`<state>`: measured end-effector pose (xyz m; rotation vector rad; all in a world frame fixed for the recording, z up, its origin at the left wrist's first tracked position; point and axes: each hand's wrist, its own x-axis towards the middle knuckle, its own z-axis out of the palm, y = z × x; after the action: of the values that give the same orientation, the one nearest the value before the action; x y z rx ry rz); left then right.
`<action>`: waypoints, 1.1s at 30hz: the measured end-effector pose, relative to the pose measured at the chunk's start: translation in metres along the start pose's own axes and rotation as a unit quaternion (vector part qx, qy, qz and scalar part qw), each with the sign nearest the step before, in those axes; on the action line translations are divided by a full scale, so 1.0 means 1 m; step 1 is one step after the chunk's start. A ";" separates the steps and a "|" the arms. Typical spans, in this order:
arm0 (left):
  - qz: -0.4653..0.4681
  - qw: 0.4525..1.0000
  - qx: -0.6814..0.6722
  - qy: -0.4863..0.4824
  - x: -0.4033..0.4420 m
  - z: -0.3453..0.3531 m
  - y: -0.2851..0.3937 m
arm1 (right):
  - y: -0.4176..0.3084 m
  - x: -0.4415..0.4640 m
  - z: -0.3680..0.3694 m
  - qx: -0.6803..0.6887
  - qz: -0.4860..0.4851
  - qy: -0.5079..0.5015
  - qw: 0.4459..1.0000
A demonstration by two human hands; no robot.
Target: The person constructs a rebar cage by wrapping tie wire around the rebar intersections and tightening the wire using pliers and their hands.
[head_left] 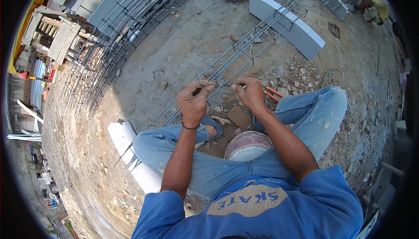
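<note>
Rebar cage, slim, grey and angular, slants toward the far right over a smooth, pale block. Left hand and right hand pinch narrowly above it, holding what I cannot tell.

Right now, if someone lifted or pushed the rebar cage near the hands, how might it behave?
The rebar cage would probably flex, since it looks long and slender. It may feel light for its bulk, being mostly open space. Pushed, it could slide across the smooth-looking pale block it crosses.
</note>
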<state>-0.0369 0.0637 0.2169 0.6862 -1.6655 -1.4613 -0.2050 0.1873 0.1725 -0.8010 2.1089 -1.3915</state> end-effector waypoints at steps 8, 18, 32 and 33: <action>-0.211 0.920 -0.330 0.019 0.014 -0.048 -0.041 | -0.040 -0.022 -0.021 0.231 -0.065 -0.466 0.852; -0.006 0.962 -0.251 -0.105 0.019 -0.022 -0.014 | -0.008 -0.042 0.037 0.190 0.125 -0.374 0.899; -0.040 0.803 -0.589 -0.082 0.027 -0.033 -0.020 | -0.004 -0.059 0.023 0.738 0.356 -0.267 0.507; -0.028 0.855 -0.517 -0.026 0.034 -0.044 -0.021 | -0.007 -0.076 0.038 0.646 0.405 -0.276 0.585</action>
<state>-0.0205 0.0078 0.2044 0.0714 -0.6594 -2.1093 -0.1242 0.2142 0.1708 0.3450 0.3816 -1.3483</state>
